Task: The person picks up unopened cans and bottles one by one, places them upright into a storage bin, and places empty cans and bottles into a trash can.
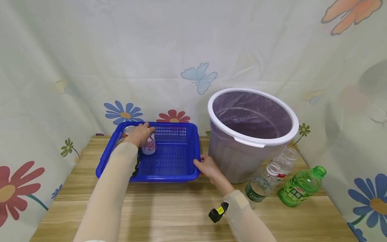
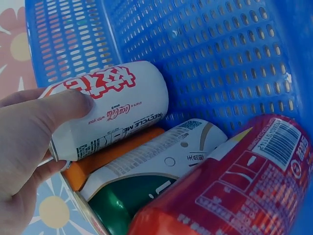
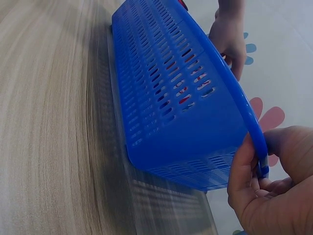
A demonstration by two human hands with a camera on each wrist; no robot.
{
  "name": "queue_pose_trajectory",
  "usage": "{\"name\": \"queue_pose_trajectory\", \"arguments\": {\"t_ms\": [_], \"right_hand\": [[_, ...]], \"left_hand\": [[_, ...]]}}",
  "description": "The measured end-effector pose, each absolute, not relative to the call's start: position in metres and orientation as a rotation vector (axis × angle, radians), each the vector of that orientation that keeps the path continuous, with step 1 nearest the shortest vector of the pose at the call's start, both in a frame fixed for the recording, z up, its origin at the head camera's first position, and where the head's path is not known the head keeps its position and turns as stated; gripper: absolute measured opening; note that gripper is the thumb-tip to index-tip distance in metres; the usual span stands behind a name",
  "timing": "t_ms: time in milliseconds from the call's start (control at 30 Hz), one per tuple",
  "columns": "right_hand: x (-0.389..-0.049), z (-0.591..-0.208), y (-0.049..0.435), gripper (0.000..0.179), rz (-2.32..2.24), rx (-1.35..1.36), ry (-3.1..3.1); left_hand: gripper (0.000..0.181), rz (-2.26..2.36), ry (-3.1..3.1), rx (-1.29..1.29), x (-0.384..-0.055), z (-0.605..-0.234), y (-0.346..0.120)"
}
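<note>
A white soda can with red lettering (image 2: 122, 98) is gripped by my left hand (image 1: 139, 135) inside the blue plastic basket (image 1: 169, 177). Thumb and fingers wrap one end of that can, which lies tilted in the left wrist view. Beside it in the basket are a red can (image 2: 234, 181), a white-and-green can (image 2: 156, 161) and an orange can (image 2: 88, 169), partly covered by the others. My right hand (image 1: 208, 167) pinches the basket's rim at its near right corner, thumb above and fingers below, as the right wrist view shows.
Right of the basket stands a lined trash bin (image 1: 232, 158) with a white rim. Near its base are a green bottle (image 1: 299, 188), a clear bottle with a dark green label (image 1: 260, 186) and another clear bottle (image 1: 284, 163). A patterned cloth (image 1: 157, 50) hangs behind the wooden table (image 1: 169, 215).
</note>
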State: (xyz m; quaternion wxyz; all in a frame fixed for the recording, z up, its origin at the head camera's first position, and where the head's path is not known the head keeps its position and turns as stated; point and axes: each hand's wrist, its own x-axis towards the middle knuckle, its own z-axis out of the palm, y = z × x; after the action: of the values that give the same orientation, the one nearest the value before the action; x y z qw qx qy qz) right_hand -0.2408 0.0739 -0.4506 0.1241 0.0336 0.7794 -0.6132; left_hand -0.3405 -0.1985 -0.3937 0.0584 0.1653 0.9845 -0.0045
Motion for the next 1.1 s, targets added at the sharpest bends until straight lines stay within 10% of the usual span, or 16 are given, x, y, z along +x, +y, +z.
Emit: {"name": "queue_pose_trajectory", "arguments": {"t_ms": [1100], "right_hand": [[-0.239, -0.45, 0.072, 0.02, -1.811, 0.104, 2.267]], "left_hand": [[0.057, -0.028, 3.045, 0.42, -0.348, -0.398, -0.194]]}}
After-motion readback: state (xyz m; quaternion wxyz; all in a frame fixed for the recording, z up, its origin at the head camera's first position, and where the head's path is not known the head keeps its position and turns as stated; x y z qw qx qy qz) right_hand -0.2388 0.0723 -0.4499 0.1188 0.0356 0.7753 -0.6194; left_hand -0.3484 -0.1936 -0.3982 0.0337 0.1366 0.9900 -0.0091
